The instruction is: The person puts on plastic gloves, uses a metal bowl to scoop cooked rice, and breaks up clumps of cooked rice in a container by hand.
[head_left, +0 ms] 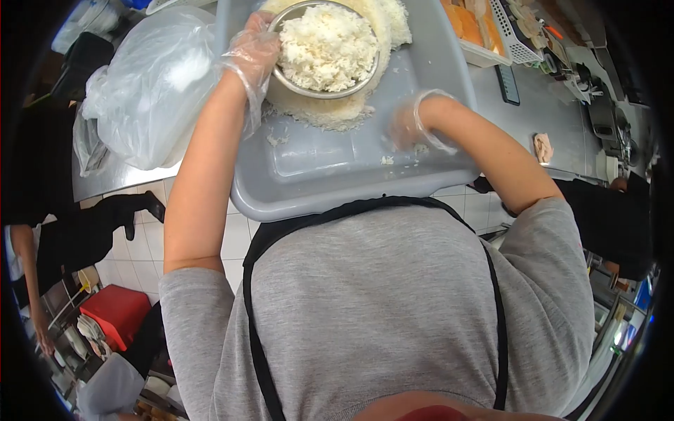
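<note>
While left hand (254, 48) grips bowl (326, 49), rice (326, 43) fills it.

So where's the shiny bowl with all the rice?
In the head view, the round metal bowl of white rice sits at the top centre, inside the grey plastic tub, with the gloved left hand gripping its left rim.

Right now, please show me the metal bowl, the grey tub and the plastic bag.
metal bowl (309, 90): head view, lower rim.
grey tub (330, 165): head view, bare floor.
plastic bag (151, 91): head view, middle.
</note>
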Available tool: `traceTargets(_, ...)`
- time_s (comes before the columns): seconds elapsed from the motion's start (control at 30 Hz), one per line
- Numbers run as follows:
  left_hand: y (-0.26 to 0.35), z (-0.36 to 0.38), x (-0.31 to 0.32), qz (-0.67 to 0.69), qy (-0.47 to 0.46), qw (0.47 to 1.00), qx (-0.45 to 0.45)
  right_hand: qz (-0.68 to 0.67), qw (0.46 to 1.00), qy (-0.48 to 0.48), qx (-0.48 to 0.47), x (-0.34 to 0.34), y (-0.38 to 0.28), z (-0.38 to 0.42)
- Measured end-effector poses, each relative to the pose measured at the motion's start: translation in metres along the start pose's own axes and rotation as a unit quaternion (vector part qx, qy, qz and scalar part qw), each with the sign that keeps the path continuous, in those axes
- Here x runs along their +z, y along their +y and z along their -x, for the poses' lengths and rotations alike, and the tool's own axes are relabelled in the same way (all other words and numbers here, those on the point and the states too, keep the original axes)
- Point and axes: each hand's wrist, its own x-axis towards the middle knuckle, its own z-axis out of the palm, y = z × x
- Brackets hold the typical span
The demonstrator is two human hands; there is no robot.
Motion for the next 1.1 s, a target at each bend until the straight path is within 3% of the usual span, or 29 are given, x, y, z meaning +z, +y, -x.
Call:
traceTargets(0.03,0.007,0.002,0.000,0.004,-0.006,1.000,-0.013,0.056,0.979,-0.197,0.012,-0.009,-0.011,0.002)
traceTargets(0.07,0.014,0.003,-0.001,0.009,-0.010,1.000,-0.025,0.060,0.979,-0.196,0.008,-0.017,-0.022,0.000)
traceTargets(0.13,0.014,0.003,-0.001,0.016,-0.015,0.999,-0.048,-0.067,0.991,0.054,-0.105,-0.028,-0.042,-0.005)
traceTargets(0.2,0.011,-0.001,-0.002,0.112,0.006,0.990,-0.083,-0.080,0.947,0.253,-0.180,-0.031,-0.070,-0.027)
traceTargets(0.3,-0.003,-0.009,-0.003,-0.015,0.030,0.999,-0.011,-0.048,0.937,0.305,-0.162,-0.049,-0.104,-0.088)
traceTargets(0.37,-0.012,-0.012,-0.001,-0.005,0.033,0.999,-0.010,0.019,0.927,0.373,-0.025,-0.051,-0.120,-0.117)
traceTargets(0.43,-0.012,-0.010,-0.002,0.008,0.037,0.999,-0.010,0.048,0.927,0.369,-0.043,-0.049,-0.123,-0.121)
traceTargets(0.5,-0.010,-0.008,-0.003,0.143,0.019,0.989,-0.032,0.080,0.927,0.363,-0.060,-0.040,-0.120,-0.123)
traceTargets(0.57,-0.006,-0.006,-0.002,0.142,0.024,0.989,-0.037,0.183,0.893,0.316,-0.263,-0.018,-0.102,-0.112)
traceTargets(0.63,-0.005,-0.005,-0.003,0.140,0.031,0.989,-0.045,0.056,0.943,0.200,-0.261,0.004,-0.084,-0.085)
traceTargets(0.67,-0.006,-0.004,-0.003,0.152,0.024,0.987,-0.035,0.158,0.972,0.047,-0.167,-0.007,-0.081,-0.062)
traceTargets(0.7,-0.007,-0.004,-0.003,0.164,0.017,0.986,-0.025,0.140,0.987,0.026,-0.081,0.001,-0.067,-0.045)
traceTargets(0.77,-0.005,-0.004,-0.003,0.139,0.023,0.989,-0.041,0.097,0.990,-0.047,-0.089,0.013,-0.018,-0.023)
traceTargets(0.83,0.000,-0.008,-0.003,0.114,0.029,0.992,-0.052,-0.031,0.999,-0.028,-0.034,0.005,0.025,-0.007)
traceTargets(0.9,0.001,-0.007,-0.004,0.068,0.036,0.995,-0.067,0.023,0.986,0.136,0.095,-0.011,0.052,-0.003)
traceTargets(0.93,-0.005,-0.008,-0.004,0.067,0.031,0.995,-0.067,0.018,0.986,0.135,0.097,-0.013,0.061,-0.008)
traceTargets(1.0,-0.006,-0.009,-0.004,0.146,0.020,0.987,-0.059,-0.011,0.962,0.182,0.205,-0.018,0.069,-0.016)
traceTargets(1.03,-0.001,-0.006,-0.005,0.126,0.022,0.988,-0.083,-0.014,0.961,0.184,0.206,-0.012,0.065,-0.018)
traceTargets(1.1,-0.002,-0.005,-0.004,0.135,0.021,0.988,-0.072,-0.006,0.990,0.030,0.136,0.007,0.045,-0.019)
